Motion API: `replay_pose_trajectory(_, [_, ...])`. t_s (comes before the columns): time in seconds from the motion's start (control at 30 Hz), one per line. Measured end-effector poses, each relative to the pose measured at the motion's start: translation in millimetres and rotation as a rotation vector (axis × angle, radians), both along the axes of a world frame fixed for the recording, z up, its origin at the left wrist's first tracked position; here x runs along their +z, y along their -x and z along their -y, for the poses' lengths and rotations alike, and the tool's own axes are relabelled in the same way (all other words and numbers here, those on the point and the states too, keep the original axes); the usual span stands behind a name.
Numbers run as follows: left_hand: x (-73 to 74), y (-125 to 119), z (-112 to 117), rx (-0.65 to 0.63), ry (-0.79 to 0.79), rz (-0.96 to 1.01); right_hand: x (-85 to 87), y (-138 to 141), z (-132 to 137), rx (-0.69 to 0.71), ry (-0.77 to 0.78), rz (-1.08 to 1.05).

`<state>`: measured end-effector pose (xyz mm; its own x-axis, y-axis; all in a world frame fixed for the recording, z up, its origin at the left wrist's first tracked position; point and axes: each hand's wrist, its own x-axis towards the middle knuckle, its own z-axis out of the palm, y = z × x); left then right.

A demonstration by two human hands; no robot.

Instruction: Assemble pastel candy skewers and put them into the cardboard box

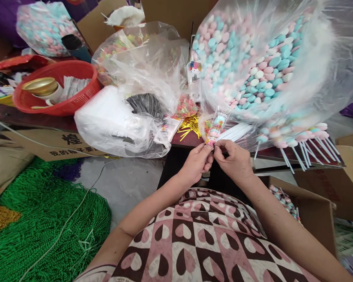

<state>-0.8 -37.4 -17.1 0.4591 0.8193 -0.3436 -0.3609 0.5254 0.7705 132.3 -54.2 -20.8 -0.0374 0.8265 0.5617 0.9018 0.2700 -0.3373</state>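
Just in front of the table edge, my left hand [198,162] pinches the lower end of a small clear bag of pink, white and blue candies [217,124], which points away from me. My right hand [233,158] meets it there, its thumb and finger closed at the bag's gathered end; whatever tiny piece lies between them is hidden. Gold twist ties [191,127] lie scattered to the left. White sticks [235,131] lie behind my right hand. Several candy skewers on white sticks [304,143] rest at the table's right edge.
A big plastic bag of pastel candies [270,74] fills the back right. White plastic bags [117,121] and a red basket [55,103] stand left. Green bead strings [61,211] cover the floor at left; an open cardboard box [314,219] sits at right.
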Motion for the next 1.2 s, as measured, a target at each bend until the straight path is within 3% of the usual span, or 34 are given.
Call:
replay_pose_trajectory(0.13, [1.1,-0.4,-0.9,0.012,-0.016,0.009,1.6,0.9,2.9,0.038,0.026,-0.078])
replay_pose_trajectory(0.53, [-0.7,-2.3,0.7,0.008,-0.004,0.007,0.4,2.9,3.5,-0.013,-0.010,0.008])
replay_pose_trajectory(0.77, [-0.4,-0.2,-1.0,0.026,0.019,0.006,-2.0,3.0,2.4,0.079,0.008,-0.056])
replay_pose_trajectory(1.2, [-5.9,-2.0,0.3,0.062,-0.013,0.008,-6.8,6.8,-1.7,-0.036,-0.015,-0.006])
